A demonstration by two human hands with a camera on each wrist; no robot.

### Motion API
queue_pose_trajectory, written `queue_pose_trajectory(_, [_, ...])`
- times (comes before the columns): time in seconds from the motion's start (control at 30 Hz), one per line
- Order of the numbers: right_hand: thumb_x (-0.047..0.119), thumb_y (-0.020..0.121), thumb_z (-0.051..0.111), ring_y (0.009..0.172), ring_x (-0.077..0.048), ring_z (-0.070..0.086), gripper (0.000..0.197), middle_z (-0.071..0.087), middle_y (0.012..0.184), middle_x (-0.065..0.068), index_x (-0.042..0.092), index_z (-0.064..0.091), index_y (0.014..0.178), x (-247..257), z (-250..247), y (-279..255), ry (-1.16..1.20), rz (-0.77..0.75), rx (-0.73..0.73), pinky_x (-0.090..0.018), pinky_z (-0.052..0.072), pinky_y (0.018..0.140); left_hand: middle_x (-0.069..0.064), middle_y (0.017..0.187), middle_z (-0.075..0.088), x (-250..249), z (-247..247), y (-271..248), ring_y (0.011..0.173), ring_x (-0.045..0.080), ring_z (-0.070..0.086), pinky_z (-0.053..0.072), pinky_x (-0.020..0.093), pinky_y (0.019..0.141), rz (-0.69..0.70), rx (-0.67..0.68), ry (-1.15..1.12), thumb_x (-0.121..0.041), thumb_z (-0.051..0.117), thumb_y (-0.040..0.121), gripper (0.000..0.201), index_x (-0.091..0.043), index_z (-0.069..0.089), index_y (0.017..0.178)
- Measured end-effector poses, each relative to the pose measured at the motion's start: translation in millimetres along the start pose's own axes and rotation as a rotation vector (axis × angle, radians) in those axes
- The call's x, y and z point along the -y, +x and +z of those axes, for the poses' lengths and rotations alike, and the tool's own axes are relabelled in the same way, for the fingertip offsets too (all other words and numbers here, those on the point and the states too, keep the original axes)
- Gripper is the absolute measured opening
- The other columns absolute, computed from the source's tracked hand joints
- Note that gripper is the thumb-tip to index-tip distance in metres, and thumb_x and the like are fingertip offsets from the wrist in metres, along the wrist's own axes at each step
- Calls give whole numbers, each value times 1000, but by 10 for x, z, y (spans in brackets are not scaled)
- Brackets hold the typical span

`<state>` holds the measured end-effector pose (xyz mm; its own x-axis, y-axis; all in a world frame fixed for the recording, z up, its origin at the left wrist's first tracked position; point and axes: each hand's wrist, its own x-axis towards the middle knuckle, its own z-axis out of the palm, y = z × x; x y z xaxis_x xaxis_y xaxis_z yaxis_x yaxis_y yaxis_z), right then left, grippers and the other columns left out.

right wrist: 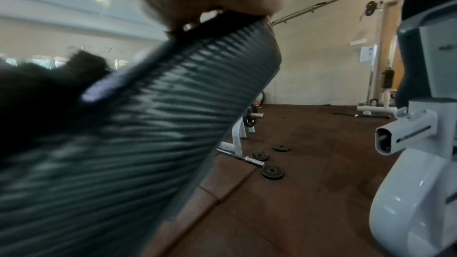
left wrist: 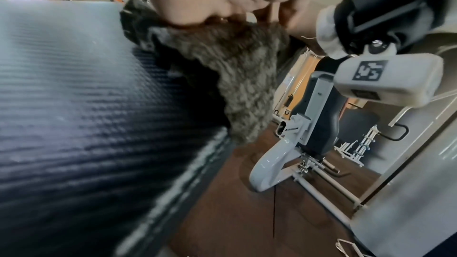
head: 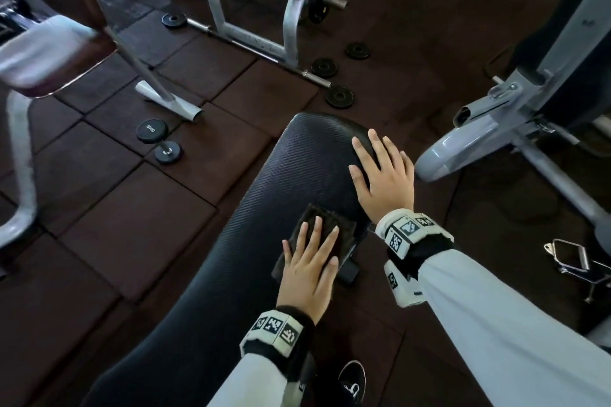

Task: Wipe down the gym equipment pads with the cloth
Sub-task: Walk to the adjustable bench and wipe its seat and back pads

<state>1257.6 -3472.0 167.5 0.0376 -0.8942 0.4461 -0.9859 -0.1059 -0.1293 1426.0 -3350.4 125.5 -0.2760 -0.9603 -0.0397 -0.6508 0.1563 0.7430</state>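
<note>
A long black ribbed bench pad [head: 251, 208] runs forward. The left hand [head: 309, 269] lies flat on a dark folded cloth [head: 325, 225] at its right edge; the right hand [head: 385, 175] rests ahead, near the pad's far end.

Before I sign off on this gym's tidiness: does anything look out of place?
Yes. Small weight plates and a dumbbell lie loose on the floor near the rack, a trip hazard. The bench pad itself shows no visible damage.

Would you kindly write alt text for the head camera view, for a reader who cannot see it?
A person's left hand presses a dark cloth flat on a black textured bench pad, while the right hand rests flat near the pad's far end. Weight plates lie on the floor beyond.
</note>
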Motion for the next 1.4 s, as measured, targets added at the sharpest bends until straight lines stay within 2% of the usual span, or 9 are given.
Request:
queue_pose_trajectory(0.13, [37,94,42,141,-29,25,47,31,152,-2,28,43,140,275,6,-376,12,150,27,-51,21,112,-16,155,10,381,-183,-85,144,-1,2,1,31,120,59,-58,-48,-40,23,98,48,-33,21,145])
queue_pose_trajectory(0.33, [43,96,34,143,-24,17,52,18,156,-3,21,37,143,895,-27,-1036,84,355,77,-50,23,113,-11,156,14,1053,-414,-247,144,-2,-3,12,43,116,39,-6,180,-47,8,100,53,-30,20,149])
queue_pose_trajectory(0.53, [64,84,45,145,-27,-4,92,-7,158,-11,12,8,150,1539,92,-1376,88,541,243,-46,10,114,-19,157,-3,1447,-633,-494,143,-1,-12,2,40,115,-58,62,177,-48,18,94,52,-57,1,142])
queue_pose_trajectory(0.67, [43,87,57,143,-27,-12,91,-19,155,-10,9,0,149,1566,156,-1350,184,632,259,-45,20,114,-22,154,-11,1613,-701,-664,140,-6,-20,-4,40,115,-128,107,161,-60,13,88,52,-66,-10,134])
queue_pose_trajectory(0.8, [10,90,52,144,-23,-8,78,-15,156,-7,6,1,149,1387,92,-1212,341,757,99,-39,17,117,-27,149,-20,1700,-732,-718,135,-8,-28,-7,45,114,-172,178,114,-55,28,95,56,-71,-11,130])
queue_pose_trajectory(0.93, [12,92,48,144,-9,4,75,1,159,-2,13,1,150,1120,-34,-1030,564,940,51,-8,8,106,-24,149,-20,1689,-745,-691,132,-10,-31,-5,51,115,-192,203,85,-34,39,99,60,-53,0,141])
queue_pose_trajectory(1.1, [51,87,53,142,-18,20,86,18,156,-3,18,6,151,1091,-46,-959,626,1020,22,-24,18,109,-21,151,-18,1700,-728,-684,134,-6,-29,-5,52,115,-193,191,56,-32,42,98,61,-49,2,143])
queue_pose_trajectory(1.2, [42,93,50,139,-22,28,73,24,154,-4,19,12,150,1082,35,-1002,587,1031,-19,-30,24,109,-22,151,-15,1725,-717,-698,134,-9,-29,-7,49,112,-158,159,53,-33,43,97,70,-58,-6,141])
queue_pose_trajectory(1.4, [34,95,47,132,-15,40,59,39,147,6,35,19,147,1156,122,-1529,665,975,6,-25,30,105,-21,152,-15,1731,-666,-737,136,-8,-25,-9,45,113,-143,108,88,-33,41,99,58,-47,5,143])
